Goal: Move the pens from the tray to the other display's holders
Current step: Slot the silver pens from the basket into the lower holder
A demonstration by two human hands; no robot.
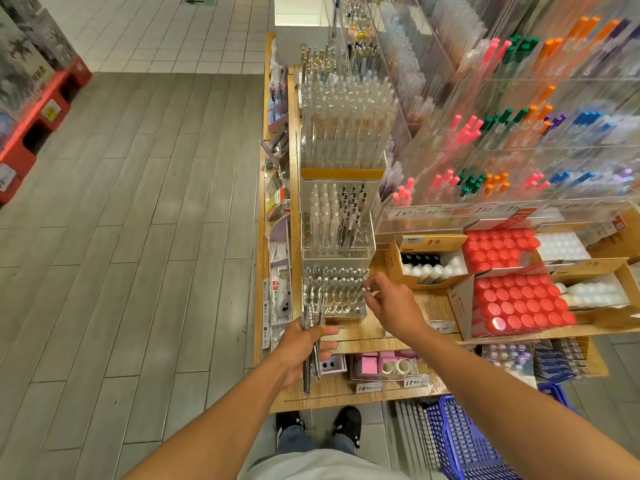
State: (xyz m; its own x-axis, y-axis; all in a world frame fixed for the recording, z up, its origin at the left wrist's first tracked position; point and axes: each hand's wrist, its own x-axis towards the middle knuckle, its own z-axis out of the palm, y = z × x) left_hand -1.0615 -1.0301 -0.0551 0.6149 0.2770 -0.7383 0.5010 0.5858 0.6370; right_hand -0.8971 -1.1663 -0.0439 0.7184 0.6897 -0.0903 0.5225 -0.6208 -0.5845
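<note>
Seen from above, a person stands at the end of a shop's pen counter point(388, 327), both bare arms reaching forward. The left hand point(304, 344) has its grip curled tight around a bundle of clear pens point(311, 341), held just in front of the counter's near edge. The bundle's long axis runs roughly upright, leaning slightly; which end is the tip is too small to tell. Directly ahead of that hand, close by, sits a clear holder block point(334, 296) on the counter, part filled with upright pens in rows, with empty round sockets showing along its near side. The right hand point(389, 303) is at the block's right edge, thumb and fingers pinched together on the top of one pen point(367, 289) standing in the rightmost row; that pen points straight up, matching its neighbours. The relation that matters for the coming move: the empty sockets lie just beyond and slightly right of the left hand's bundle, and left of the right hand, so the right hand looks the nearer one to draw a pen from the bundle and drop it in vertically. Behind the block stand taller pen displays point(341, 216). Boxes of red caps point(516, 303) lie to the right, and a blue basket point(464, 441) sits on the floor.
</note>
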